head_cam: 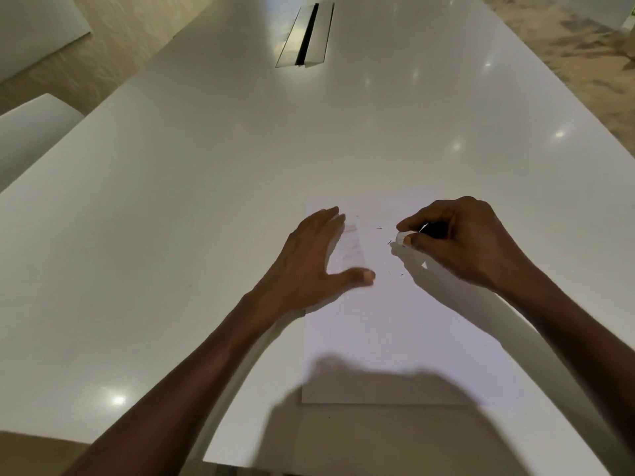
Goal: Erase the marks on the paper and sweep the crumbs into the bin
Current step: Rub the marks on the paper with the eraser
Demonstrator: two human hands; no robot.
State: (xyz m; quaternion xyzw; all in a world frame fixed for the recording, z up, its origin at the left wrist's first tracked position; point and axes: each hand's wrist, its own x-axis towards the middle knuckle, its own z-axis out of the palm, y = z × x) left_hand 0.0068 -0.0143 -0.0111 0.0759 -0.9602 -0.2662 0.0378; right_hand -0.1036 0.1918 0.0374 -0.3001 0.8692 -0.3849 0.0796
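A white sheet of paper (388, 338) lies flat on the white table, near its front edge. Faint grey marks (350, 243) show on its upper left part. Small dark eraser crumbs (390, 242) are scattered across the upper middle of the sheet. My left hand (316, 259) hovers or rests at the paper's upper left edge, fingers stretched out and blurred by motion. My right hand (460, 242) is at the upper right of the sheet, pinching a small white eraser (400, 238) between thumb and fingers. No bin is in view.
The white glossy table (171, 201) stretches far ahead. A metal cable hatch with a dark slot (305, 36) is set into its far middle. A white chair (24, 135) stands at the left, and patterned floor shows at the top right.
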